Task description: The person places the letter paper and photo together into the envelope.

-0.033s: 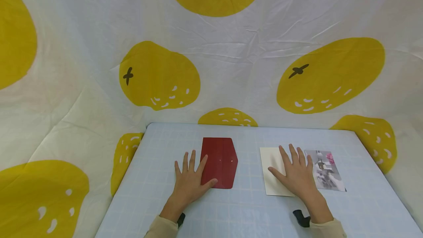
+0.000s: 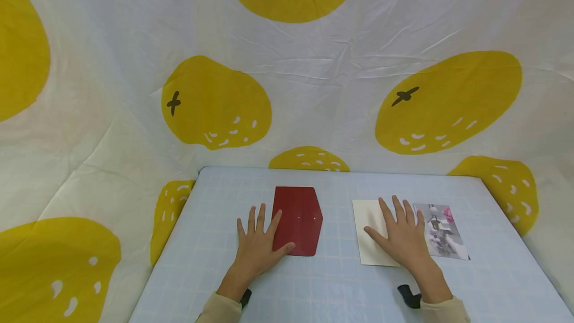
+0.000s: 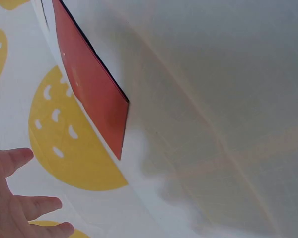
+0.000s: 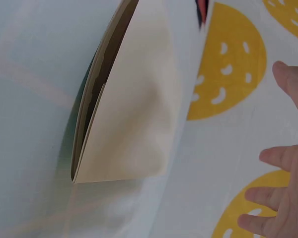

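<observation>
Nearest the camera, two beige sleeves (image 2: 221, 310) come in from the bottom edge, each with a dark wrist strap (image 2: 409, 296) showing at the cuff. Left hand (image 2: 259, 244) lies flat on the worktop (image 2: 206, 263), palm down, fingers straight and spread, gripping nothing; thumb and index finger rest on the left edge of the red envelope (image 2: 299, 220), the other fingers on bare worktop beside it. Right hand (image 2: 403, 237) is also flat and relaxed, fingers straight, pressing down on the cream card (image 2: 369, 236) (it covers the card's right part; thumb lies across the card's middle). Red envelope sits just left of worktop centre, flap closed, pointed side facing right, long axis running away from the person. Cream card is right of centre, well apart from the envelope, with bare worktop between them. In the right wrist view the cream card (image 4: 134, 119) shows as a folded sheet, its layers slightly parted at the near corner. Photo (image 2: 441, 233) lies just right of the card, partly under the right hand, print side up: grey scene with a pink patch at the top. Left wrist view shows the red envelope (image 3: 92, 84) flat on the surface, fingertips (image 3: 25, 208) straight at the frame edge. Worktop is pale blue with a faint grid. Behind and around it hangs a white cloth (image 2: 314, 88) printed with big yellow fruit shapes.
</observation>
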Demonstrator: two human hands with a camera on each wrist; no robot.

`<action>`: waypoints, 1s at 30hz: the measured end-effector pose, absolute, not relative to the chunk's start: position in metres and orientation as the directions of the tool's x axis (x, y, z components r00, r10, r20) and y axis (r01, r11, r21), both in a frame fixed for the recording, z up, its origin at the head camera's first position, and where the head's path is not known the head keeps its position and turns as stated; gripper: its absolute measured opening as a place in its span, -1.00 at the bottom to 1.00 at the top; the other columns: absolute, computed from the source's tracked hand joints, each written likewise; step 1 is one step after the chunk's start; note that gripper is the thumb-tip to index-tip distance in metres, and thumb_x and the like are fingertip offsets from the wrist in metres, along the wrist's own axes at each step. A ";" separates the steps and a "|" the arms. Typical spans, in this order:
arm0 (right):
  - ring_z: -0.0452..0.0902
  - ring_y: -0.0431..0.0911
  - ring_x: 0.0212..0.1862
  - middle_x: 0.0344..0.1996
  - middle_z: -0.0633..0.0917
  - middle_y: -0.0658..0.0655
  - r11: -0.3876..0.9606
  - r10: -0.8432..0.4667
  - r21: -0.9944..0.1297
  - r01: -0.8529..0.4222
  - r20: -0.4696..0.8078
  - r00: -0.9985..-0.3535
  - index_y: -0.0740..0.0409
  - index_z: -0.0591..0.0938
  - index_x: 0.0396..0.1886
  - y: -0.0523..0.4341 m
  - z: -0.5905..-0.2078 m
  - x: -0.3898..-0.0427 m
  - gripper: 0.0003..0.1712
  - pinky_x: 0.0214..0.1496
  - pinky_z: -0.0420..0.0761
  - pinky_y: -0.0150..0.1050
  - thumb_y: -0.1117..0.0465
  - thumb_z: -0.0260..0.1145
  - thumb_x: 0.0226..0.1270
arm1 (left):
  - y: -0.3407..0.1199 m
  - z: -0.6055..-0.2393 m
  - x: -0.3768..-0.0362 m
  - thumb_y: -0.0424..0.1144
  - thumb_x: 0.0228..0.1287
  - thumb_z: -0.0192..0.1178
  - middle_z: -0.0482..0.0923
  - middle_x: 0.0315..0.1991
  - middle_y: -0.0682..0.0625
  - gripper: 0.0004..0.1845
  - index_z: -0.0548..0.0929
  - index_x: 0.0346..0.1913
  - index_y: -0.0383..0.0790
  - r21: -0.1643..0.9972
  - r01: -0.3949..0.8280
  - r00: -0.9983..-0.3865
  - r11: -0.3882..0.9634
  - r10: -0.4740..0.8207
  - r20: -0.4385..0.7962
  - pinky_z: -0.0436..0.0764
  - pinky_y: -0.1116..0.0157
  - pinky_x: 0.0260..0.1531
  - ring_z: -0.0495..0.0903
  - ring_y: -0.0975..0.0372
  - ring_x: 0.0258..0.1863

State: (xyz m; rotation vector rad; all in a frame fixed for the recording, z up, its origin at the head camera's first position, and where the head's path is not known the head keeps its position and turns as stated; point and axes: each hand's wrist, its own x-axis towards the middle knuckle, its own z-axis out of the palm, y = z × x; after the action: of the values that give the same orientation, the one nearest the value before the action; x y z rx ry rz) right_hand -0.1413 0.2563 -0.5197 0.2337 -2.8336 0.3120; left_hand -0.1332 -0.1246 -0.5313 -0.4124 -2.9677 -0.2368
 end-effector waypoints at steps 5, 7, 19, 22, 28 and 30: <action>0.00 0.44 0.42 0.43 0.21 0.48 0.963 -0.130 -0.190 -0.191 0.292 -0.948 0.17 0.26 0.51 0.257 -0.520 -0.141 0.09 0.31 -0.11 0.50 -0.43 0.28 0.21 | -0.124 -0.532 -0.133 0.59 0.19 -0.12 -0.08 0.57 -0.24 0.00 0.14 0.59 0.11 0.139 0.283 -0.952 0.949 0.261 0.159 -0.12 -0.42 0.29 -0.17 -0.18 0.53; 0.01 0.44 0.42 0.42 0.21 0.48 0.963 -0.131 -0.189 -0.192 0.295 -0.947 0.18 0.26 0.51 0.257 -0.520 -0.141 0.09 0.31 -0.11 0.50 -0.43 0.28 0.21 | -0.124 -0.533 -0.134 0.59 0.19 -0.13 -0.07 0.57 -0.24 0.01 0.14 0.59 0.10 0.140 0.283 -0.952 0.949 0.261 0.158 -0.12 -0.42 0.29 -0.17 -0.18 0.53; 0.07 0.45 0.37 0.37 0.27 0.49 0.959 -0.134 -0.197 -0.203 0.315 -0.940 0.24 0.30 0.46 0.260 -0.519 -0.143 0.03 0.28 -0.04 0.50 -0.33 0.34 0.22 | -0.123 -0.530 -0.132 0.57 0.19 -0.07 -0.06 0.57 -0.24 0.03 0.10 0.60 0.05 0.174 0.277 -0.957 0.945 0.255 0.139 -0.03 -0.39 0.30 -0.14 -0.17 0.52; 0.11 0.46 0.35 0.36 0.28 0.50 0.958 -0.133 -0.203 -0.203 0.315 -0.940 0.27 0.30 0.45 0.263 -0.520 -0.147 0.00 0.27 0.00 0.50 -0.27 0.36 0.23 | -0.123 -0.530 -0.133 0.56 0.19 -0.05 -0.06 0.57 -0.23 0.04 0.07 0.61 0.04 0.184 0.275 -0.959 0.944 0.253 0.130 0.01 -0.36 0.31 -0.13 -0.16 0.52; 0.19 0.49 0.29 0.32 0.32 0.53 0.951 -0.135 -0.222 -0.216 0.329 -0.935 0.34 0.33 0.42 0.269 -0.521 -0.155 -0.03 0.22 0.13 0.50 -0.16 0.42 0.21 | -0.123 -0.530 -0.134 0.51 0.20 0.03 -0.06 0.57 -0.23 0.07 0.03 0.61 -0.03 0.213 0.270 -0.962 0.939 0.252 0.108 0.12 -0.29 0.32 -0.11 -0.16 0.52; 0.23 0.49 0.27 0.29 0.34 0.53 0.950 -0.139 -0.222 -0.221 0.333 -0.933 0.36 0.33 0.41 0.270 -0.521 -0.158 -0.05 0.20 0.21 0.48 -0.13 0.43 0.21 | -0.123 -0.530 -0.134 0.49 0.21 0.05 -0.06 0.57 -0.24 0.07 0.04 0.61 -0.06 0.228 0.268 -0.963 0.936 0.251 0.099 0.16 -0.27 0.32 -0.10 -0.16 0.52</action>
State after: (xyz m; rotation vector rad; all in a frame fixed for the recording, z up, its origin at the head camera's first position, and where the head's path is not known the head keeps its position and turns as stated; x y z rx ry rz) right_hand -0.1585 0.2698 -0.5207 0.2638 -2.7859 0.3694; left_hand -0.1342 -0.1234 -0.5300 -0.4059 -3.0238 -0.3705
